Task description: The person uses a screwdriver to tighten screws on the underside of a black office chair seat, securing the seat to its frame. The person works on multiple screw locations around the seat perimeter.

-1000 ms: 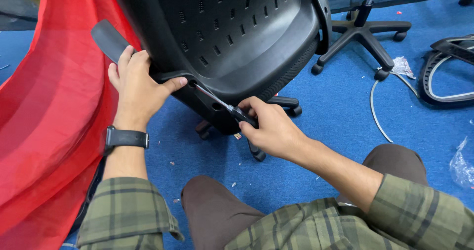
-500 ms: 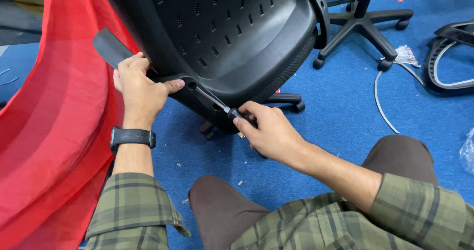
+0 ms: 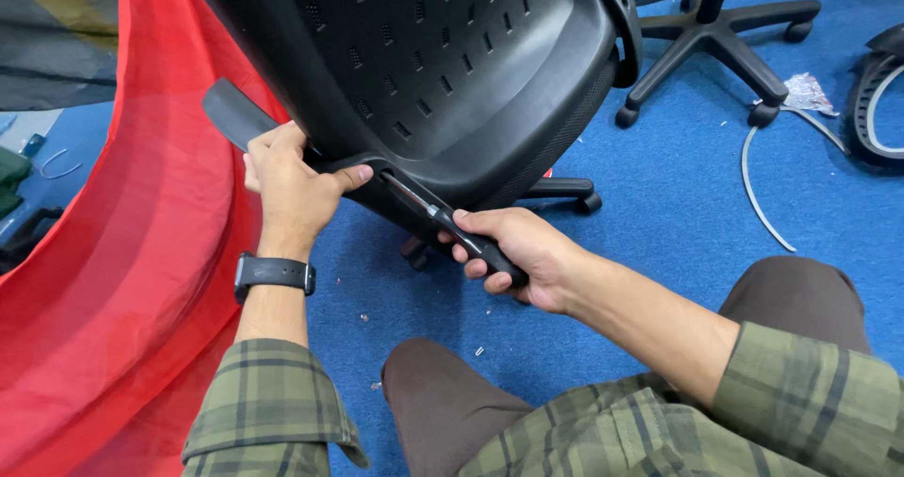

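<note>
A black perforated plastic chair seat shell [image 3: 443,63] tilts in front of me, underside toward me. My left hand [image 3: 297,185] grips its lower rim beside a dark armrest pad [image 3: 235,114], thumb pressed on the edge. My right hand [image 3: 518,251] is closed round the black handle of a screwdriver [image 3: 452,227]; its shaft slants up-left to the rim near my left thumb. A black watch [image 3: 273,272] sits on my left wrist.
Red fabric [image 3: 104,279] drapes at the left. A black five-star chair base with castors [image 3: 716,34] stands at the upper right on blue carpet [image 3: 678,204]. A curved white strip [image 3: 763,194], crumpled plastic and a black ring part [image 3: 876,100] lie at the right. Small bits dot the carpet near my knee.
My right hand has slid back down the screwdriver, so more of the handle and shaft shows. The left hand keeps its hold on the rim. The view has shifted slightly.
</note>
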